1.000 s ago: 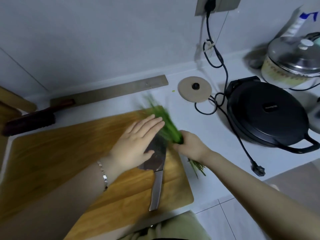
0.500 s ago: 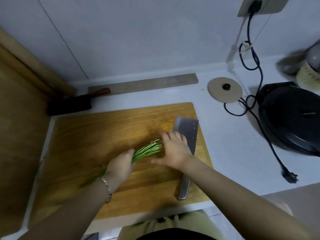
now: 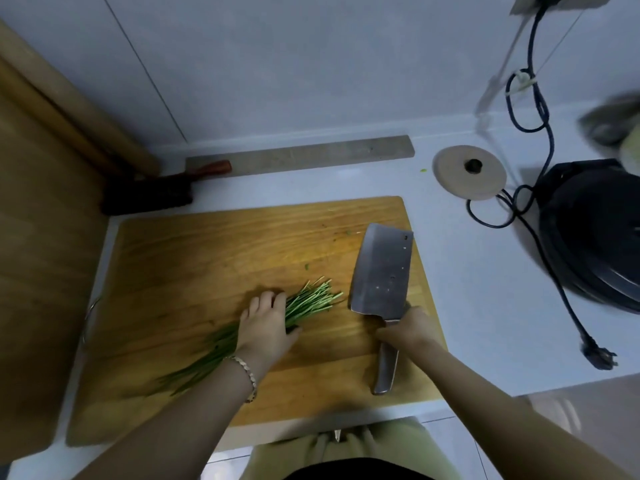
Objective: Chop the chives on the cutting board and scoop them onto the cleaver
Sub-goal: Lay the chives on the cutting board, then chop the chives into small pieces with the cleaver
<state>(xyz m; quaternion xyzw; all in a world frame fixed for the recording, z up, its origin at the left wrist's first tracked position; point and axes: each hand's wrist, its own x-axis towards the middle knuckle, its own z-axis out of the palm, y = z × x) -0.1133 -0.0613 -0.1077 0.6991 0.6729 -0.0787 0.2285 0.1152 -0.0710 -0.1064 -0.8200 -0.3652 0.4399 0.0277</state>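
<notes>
Cutting board [image 3: 194,258]: wooden, lies flat on the pale counter [image 3: 485,306], long side running left to right in front of the person.
Chives [image 3: 311,301]: one uncut bundle, lying on the board slightly left of centre, angled from lower left to upper right; cut ends fan out toward the cleaver, leafy ends trail off to the lower left under the wrist.
Left hand [image 3: 265,329]: palm down across the middle of the bundle, fingers curled over the stalks and pressing them to the board; grip closed on the chives.
Cleaver [image 3: 382,271]: blade flat on the right part of the board, tip pointing away from the person, handle pointing back toward the board's near edge; apart from the chive ends, just beside them.
Right hand [image 3: 407,329]: wrapped over the handle where it meets the blade; fingers appear clenched around it, though the underside of the grip is hidden.
Loose bits: a few small green scraps [image 3: 307,266] on the board above the bundle.
Bracelet [image 3: 247,375]: on the left wrist.
Round lid [image 3: 469,173]: on the counter beyond the board's far right corner.
Black pan [image 3: 595,230]: at the right edge, with a dark cable [image 3: 554,271] running past it.
</notes>
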